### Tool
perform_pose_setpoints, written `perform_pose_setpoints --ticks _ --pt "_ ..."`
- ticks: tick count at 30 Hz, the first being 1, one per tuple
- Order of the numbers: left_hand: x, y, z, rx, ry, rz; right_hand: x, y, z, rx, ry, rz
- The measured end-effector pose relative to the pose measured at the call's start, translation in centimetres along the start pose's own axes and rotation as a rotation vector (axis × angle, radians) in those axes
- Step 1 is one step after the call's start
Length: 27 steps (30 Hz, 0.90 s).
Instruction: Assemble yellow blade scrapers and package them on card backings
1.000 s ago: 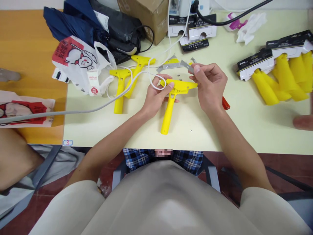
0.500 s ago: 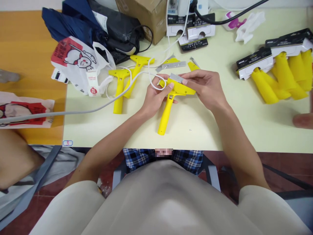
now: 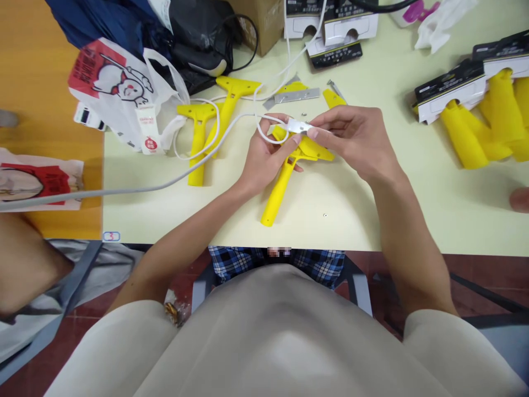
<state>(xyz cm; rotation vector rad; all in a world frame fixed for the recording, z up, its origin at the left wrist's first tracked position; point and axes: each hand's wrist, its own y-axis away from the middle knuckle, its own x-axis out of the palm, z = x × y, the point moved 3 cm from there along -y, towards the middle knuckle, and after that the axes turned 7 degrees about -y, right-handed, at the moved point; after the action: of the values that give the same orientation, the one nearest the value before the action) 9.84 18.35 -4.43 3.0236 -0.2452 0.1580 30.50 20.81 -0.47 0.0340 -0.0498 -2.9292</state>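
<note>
My left hand (image 3: 264, 160) is closed on the head of a yellow scraper (image 3: 276, 193), with the thumb on top. The scraper's handle points down toward the table's front edge. In my right hand (image 3: 359, 138), a small shiny metal blade (image 3: 298, 126) is pinched at its right end, over the scraper head. The blade's left end lies close to my left fingers; whether they touch it I cannot tell. A loop of white cable (image 3: 270, 141) passes in front of my left hand. On the table below my right hand lies a tiny screw (image 3: 325, 215).
Two yellow scrapers (image 3: 198, 146) lie to the left beside a plastic bag (image 3: 119, 88). Behind my hands are metal blades (image 3: 297, 96) and a yellow scraper part (image 3: 333, 98). Packaged yellow handles (image 3: 465, 138) lie right, near another person's fingertip (image 3: 519, 199). Black-and-white packages (image 3: 334, 55) sit at the back.
The view has shifted a little. The blade in my right hand has changed its tilt over the scraper head and now shines brighter. My left hand keeps its hold on the scraper.
</note>
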Motion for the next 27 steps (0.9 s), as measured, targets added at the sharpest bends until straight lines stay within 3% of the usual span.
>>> perform_pose_setpoints --ticks 4,10,15,22,27 --pt "0.0 0.0 0.0 -0.011 -0.016 0.005 -0.2 -0.2 -0.4 -0.022 0.035 -0.007" --pt "-0.1 -0.2 0.5 0.032 -0.015 0.022 -0.5 0.0 0.7 -0.028 0.108 -0.167" --pt "-0.2 -0.6 1.1 0.074 -0.015 0.018 0.2 0.5 1.2 0.068 0.115 -0.101" --pt "-0.2 -0.5 0.8 0.074 -0.046 -0.001 0.3 0.6 1.2 0.043 0.102 -0.111" --pt "0.0 -0.2 0.4 0.073 -0.008 -0.013 0.4 0.8 1.5 0.107 0.033 -0.070"
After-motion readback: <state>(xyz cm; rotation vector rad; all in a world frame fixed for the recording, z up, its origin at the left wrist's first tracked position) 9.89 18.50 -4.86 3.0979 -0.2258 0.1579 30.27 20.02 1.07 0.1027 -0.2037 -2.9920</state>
